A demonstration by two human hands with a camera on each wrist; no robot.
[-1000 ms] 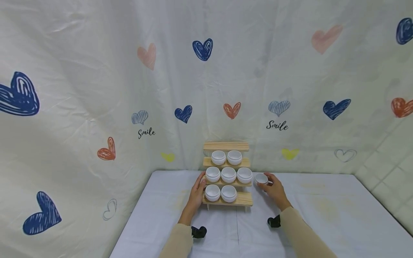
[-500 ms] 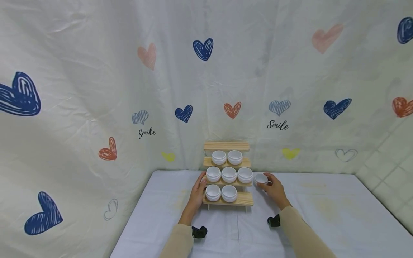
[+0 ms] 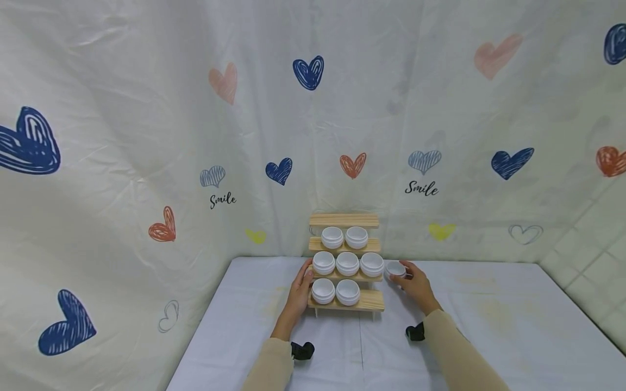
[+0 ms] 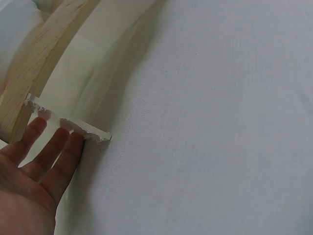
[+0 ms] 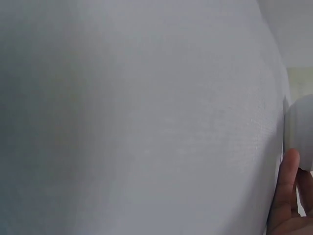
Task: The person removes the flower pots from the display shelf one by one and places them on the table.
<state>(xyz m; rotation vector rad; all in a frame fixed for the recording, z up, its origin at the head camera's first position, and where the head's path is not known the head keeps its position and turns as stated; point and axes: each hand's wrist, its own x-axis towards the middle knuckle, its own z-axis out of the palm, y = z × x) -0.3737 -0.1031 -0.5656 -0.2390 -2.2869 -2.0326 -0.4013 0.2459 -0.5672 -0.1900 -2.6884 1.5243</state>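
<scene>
On the white bench [image 3: 489,326], the left hand [image 3: 299,290] rested flat-fingered against the wooden rack [image 3: 370,300]. Just right of the rack, the right hand [image 3: 415,285] gripped a small white bowl [image 3: 395,269], fingers curled around it.

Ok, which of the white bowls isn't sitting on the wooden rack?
The white bowl just right of the rack, held by the right hand. The other seven sit on the rack's steps.

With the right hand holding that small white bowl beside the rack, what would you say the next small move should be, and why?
Probably carry the white bowl in the right hand leftward and down onto the bottom shelf: its right end is bare beside two bowls, and the left hand steadies the rack.
</scene>
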